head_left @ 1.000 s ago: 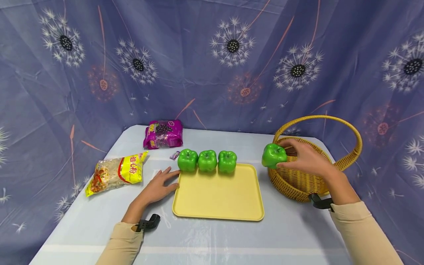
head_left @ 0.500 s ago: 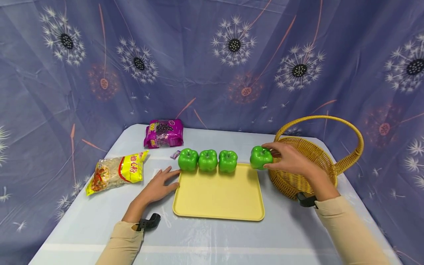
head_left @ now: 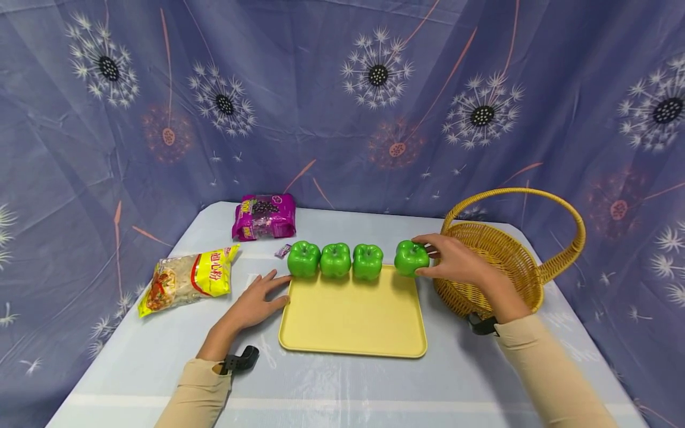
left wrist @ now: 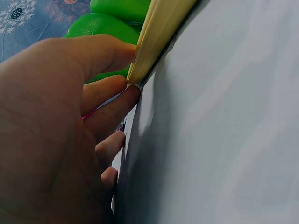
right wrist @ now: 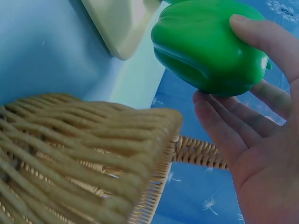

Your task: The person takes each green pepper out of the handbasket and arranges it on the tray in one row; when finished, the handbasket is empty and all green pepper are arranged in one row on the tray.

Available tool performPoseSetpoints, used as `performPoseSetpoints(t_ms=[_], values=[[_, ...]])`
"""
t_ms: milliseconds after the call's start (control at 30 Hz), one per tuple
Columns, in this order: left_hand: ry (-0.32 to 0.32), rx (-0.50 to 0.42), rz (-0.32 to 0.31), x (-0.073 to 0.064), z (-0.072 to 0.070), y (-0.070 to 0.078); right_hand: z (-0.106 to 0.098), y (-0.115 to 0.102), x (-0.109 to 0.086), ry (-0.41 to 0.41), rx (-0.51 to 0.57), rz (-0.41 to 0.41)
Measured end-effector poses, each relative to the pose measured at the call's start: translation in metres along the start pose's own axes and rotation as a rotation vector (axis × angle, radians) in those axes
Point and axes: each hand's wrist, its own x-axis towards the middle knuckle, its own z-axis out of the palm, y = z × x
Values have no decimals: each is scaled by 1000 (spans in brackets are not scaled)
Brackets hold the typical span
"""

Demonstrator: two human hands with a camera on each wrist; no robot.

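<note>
My right hand (head_left: 455, 258) grips a glossy green bell pepper (head_left: 411, 258) between thumb and fingers, over the far right corner of a yellow tray (head_left: 353, 315). In the right wrist view the same bell pepper (right wrist: 210, 46) shows thumb on one side, fingertips on the other. Three more green peppers stand in a row along the tray's far edge: a left one (head_left: 303, 259), a middle one (head_left: 335, 260) and a right one (head_left: 367, 261). My left hand (head_left: 259, 302) lies with fingers spread at the tray's left edge; its thumb touches the tray rim (left wrist: 152, 39) in the left wrist view.
A wicker basket (head_left: 492, 261) with a tall handle stands right of the tray, under my right forearm. A yellow noodle bag (head_left: 189, 278) lies at the left. Behind it sit a purple grape-print package (head_left: 264, 217) and a small purple wrapped piece (head_left: 282, 251). A curtain hangs behind the table.
My right hand has carried the bell pepper left from in front of the basket to the tray's far right corner, and slightly lower. The left hand has stayed at the tray's edge.
</note>
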Motion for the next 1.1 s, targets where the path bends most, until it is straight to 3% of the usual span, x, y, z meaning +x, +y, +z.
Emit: performPoseSetpoints(t_ms=[233, 1100], values=[[6, 18, 6, 0, -2, -4, 9, 1, 7, -7, 35, 2], [7, 18, 39, 2, 1, -3, 31, -2, 21, -72, -78, 70]])
